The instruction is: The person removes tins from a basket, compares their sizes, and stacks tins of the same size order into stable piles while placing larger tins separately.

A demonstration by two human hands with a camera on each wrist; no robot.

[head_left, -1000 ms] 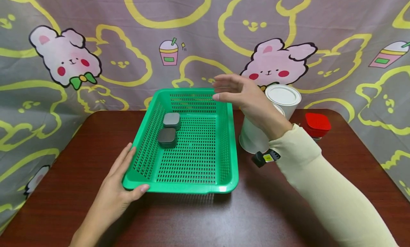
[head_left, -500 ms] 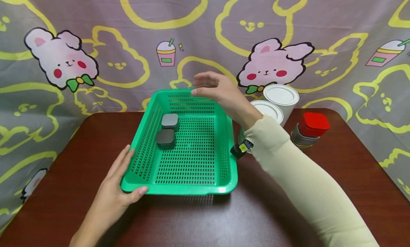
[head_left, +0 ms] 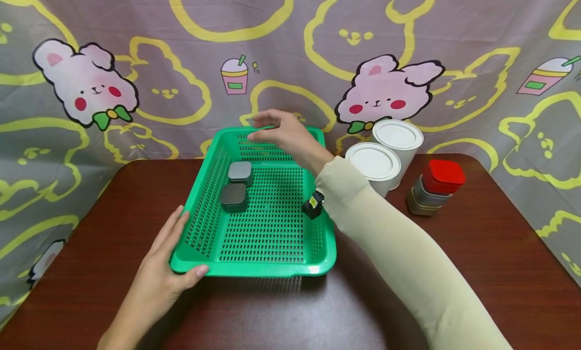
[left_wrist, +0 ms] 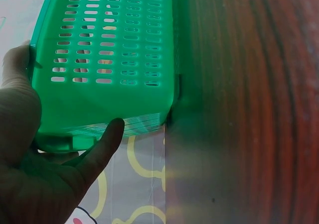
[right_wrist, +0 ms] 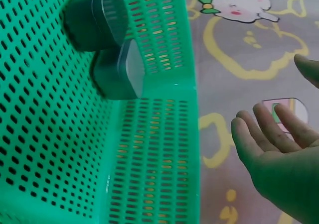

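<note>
A green perforated plastic basket sits on the table. My left hand holds its near left corner, thumb over the front rim and fingers along the outer side; the left wrist view shows a finger against the outer wall. Above the far part of the basket hovers my right hand, fingers loosely bent with nothing between them. In the right wrist view this hand is apart from the rim. Inside the basket, by its left wall, a light grey rounded box lies behind a darker grey-brown one.
Right of the basket stand two white lidded cans, a front one and a back one. Farther right is a stack with a red box on top of grey and brownish ones. A patterned cloth hangs behind the table.
My right hand has swung left from beside the cans to over the basket's far end, uncovering the cans and the stack. The left hand stays on the basket corner.
</note>
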